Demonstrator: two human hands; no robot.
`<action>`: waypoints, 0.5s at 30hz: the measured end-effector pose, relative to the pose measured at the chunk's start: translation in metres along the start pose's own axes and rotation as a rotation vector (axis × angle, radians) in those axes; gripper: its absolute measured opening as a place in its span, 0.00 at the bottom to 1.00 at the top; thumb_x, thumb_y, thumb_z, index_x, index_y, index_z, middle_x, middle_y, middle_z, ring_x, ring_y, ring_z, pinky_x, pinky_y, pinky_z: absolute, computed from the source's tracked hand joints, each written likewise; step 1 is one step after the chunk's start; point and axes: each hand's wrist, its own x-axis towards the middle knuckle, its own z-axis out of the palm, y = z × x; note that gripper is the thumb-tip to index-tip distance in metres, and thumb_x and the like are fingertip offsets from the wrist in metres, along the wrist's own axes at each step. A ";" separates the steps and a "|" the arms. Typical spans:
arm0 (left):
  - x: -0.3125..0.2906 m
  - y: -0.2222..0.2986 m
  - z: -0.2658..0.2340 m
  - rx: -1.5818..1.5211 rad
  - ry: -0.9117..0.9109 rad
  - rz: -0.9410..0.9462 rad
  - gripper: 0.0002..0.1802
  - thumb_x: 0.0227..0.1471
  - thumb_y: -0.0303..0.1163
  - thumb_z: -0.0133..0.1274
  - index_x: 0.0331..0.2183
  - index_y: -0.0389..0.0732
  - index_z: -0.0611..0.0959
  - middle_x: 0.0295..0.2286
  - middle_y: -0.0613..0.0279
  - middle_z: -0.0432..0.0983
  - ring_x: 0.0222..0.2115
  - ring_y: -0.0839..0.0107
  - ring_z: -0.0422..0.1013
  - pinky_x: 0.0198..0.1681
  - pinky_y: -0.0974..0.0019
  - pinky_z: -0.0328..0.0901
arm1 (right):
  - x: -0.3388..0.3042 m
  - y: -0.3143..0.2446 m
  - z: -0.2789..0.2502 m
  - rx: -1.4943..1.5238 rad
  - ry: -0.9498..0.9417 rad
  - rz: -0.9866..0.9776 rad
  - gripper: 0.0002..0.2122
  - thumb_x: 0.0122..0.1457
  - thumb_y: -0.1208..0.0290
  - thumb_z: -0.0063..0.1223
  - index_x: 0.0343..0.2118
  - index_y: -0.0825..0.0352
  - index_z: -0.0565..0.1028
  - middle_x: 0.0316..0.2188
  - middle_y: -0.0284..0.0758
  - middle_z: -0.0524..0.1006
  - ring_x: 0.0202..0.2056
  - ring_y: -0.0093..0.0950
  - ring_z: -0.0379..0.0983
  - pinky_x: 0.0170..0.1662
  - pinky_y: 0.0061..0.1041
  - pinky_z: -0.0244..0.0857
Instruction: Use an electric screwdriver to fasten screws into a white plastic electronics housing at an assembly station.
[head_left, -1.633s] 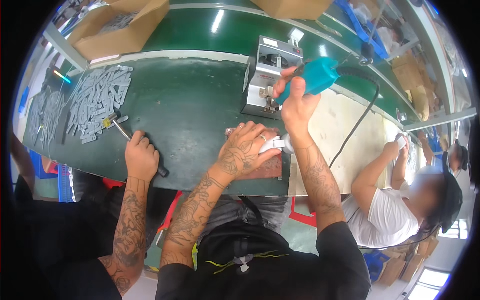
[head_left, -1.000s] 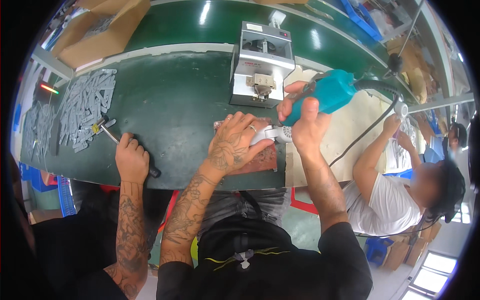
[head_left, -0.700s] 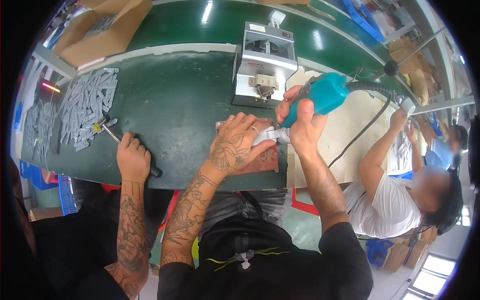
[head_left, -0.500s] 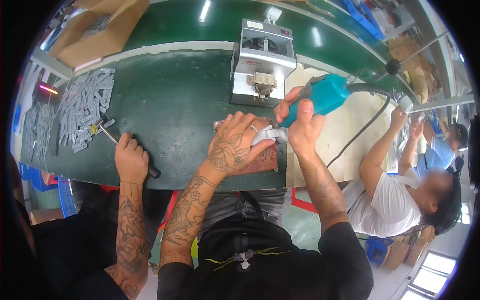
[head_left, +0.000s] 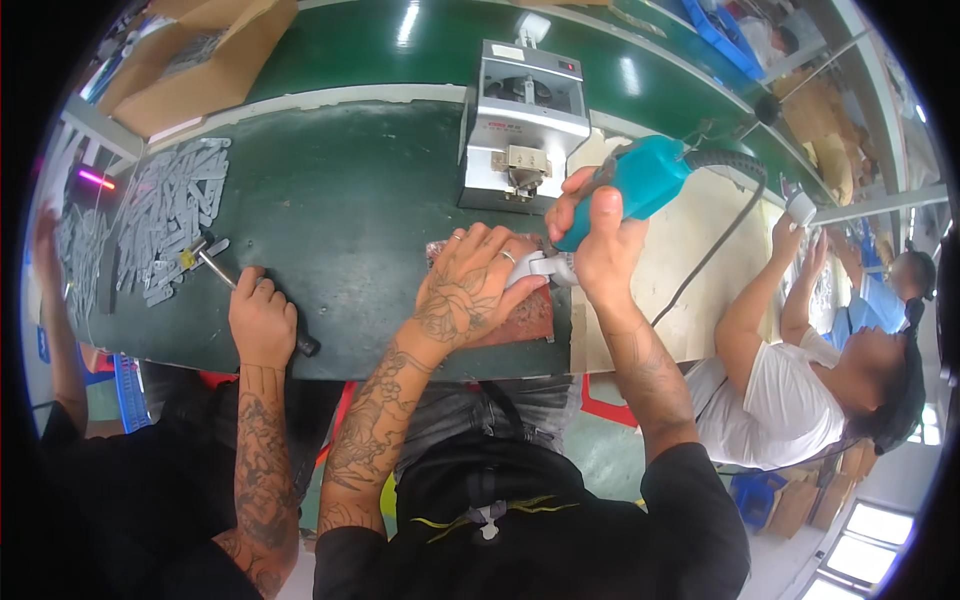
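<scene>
My right hand [head_left: 607,245] is wrapped round a teal corded power tool [head_left: 648,180], thumb along its near side. The tool's lower end points down toward a light grey curved part [head_left: 540,267]; its tip is hidden by my hand. My left hand [head_left: 470,280] holds that part by its left end, against a worn reddish block [head_left: 525,322] at the bench's near edge. Whether the tool touches the part cannot be made out.
A grey machine [head_left: 524,125] stands just beyond my hands. At left a co-worker's hand [head_left: 263,320] grips a hammer [head_left: 216,266], near a pile of grey flat parts [head_left: 172,215]. The tool's black cord [head_left: 715,248] crosses brown paper [head_left: 660,290]. Co-workers sit at right.
My right hand and the tool have shifted slightly left, tilting a little. My left hand stays put. Another person's arm has come in at far left; the right co-worker's hands have moved.
</scene>
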 end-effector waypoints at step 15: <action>-0.003 0.001 -0.001 -0.126 0.034 -0.006 0.19 0.63 0.40 0.51 0.52 0.44 0.83 0.44 0.57 0.76 0.48 0.54 0.70 0.58 0.46 0.65 | 0.052 0.023 0.025 0.068 -0.020 -0.304 0.26 0.67 0.45 0.59 0.40 0.70 0.71 0.24 0.35 0.73 0.24 0.28 0.71 0.29 0.28 0.68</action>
